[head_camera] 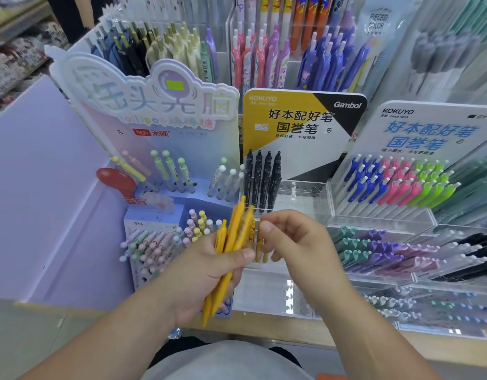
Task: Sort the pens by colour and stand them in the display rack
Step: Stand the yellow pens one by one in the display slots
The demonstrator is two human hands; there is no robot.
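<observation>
head cam, looking down. left hand (206, 267) wrapped round bunch of yellow pens (238, 229), tips up, kept together as 1 colour lot. right hand (297, 242) close against it, pinching single pen (260, 250) at bunch's edge, prob. to peel it off. just behind: clear rack (299, 193) w/ black pens (261, 176) at its left, free holes beside, likely meant for yellows.

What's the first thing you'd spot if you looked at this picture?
The bunch of yellow pens in the middle, gripped by the left hand, while the right hand pinches one more yellow pen beside it. Just behind stands a yellow-and-black sign over black pens, with blue, pink and green pens to the right.
</observation>
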